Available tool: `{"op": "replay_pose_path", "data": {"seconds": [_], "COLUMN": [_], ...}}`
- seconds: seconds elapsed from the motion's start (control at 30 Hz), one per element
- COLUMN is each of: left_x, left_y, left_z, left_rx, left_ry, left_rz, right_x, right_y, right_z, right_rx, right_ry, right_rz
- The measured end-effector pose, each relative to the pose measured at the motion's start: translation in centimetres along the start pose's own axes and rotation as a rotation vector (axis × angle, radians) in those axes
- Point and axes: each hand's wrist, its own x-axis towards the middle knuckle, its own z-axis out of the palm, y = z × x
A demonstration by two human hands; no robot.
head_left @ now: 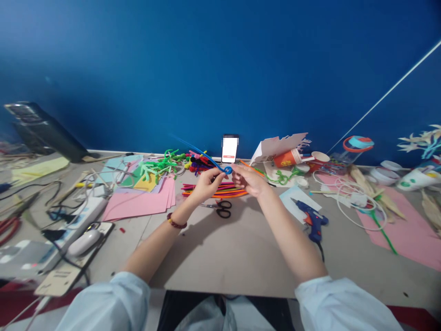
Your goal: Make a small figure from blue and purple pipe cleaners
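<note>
Above the middle of the table, a blue pipe cleaner (228,170) is coiled into a small loop at one end, and its long tail stretches up to the left. My left hand (208,183) pinches it at the left of the coil, fingers closed. On the coil's right side, my right hand (251,178) is also closed on it with thumb and fingertips. Below the hands lies a bundle of pink, purple and orange pipe cleaners (193,187). Black-handled scissors (223,209) rest just in front of that bundle, blades pointing left.
A lit phone (229,149) stands against the blue wall. Green pipe cleaners (161,163) and pink paper (138,204) lie left, beside a power strip (79,225). To the right are a blue glue gun (312,218), an orange paper cup (287,158) and a coiled white cable (358,200).
</note>
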Motion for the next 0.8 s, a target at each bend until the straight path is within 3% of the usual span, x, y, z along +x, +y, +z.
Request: {"op": "replay_pose_path", "data": {"seconds": [0.17,0.43,0.63,0.8], "left_x": [0.0,0.4,0.4,0.5], "left_y": [-0.4,-0.7,0.5,1.3], "left_z": [-0.6,-1.7,-2.2,-2.9], "left_rx": [0.217,0.511,0.663,0.744], "left_ry": [-0.013,-0.079,-0.058,-0.135], "left_rz": [0.218,0.41,0.472,0.517], "right_x": [-0.4,-0.7,-0.5,-0.5], "right_y": [-0.1,-0.1,0.1,0.0], "right_z": [0.4,0.6,0.1,-0.1], "right_rx": [0.075,0.086,0.034,-0.049], "right_ry": [-0.064,-0.128,-0.144,-0.198], "right_rz": [0.069,0.119,0.111,0.099]}}
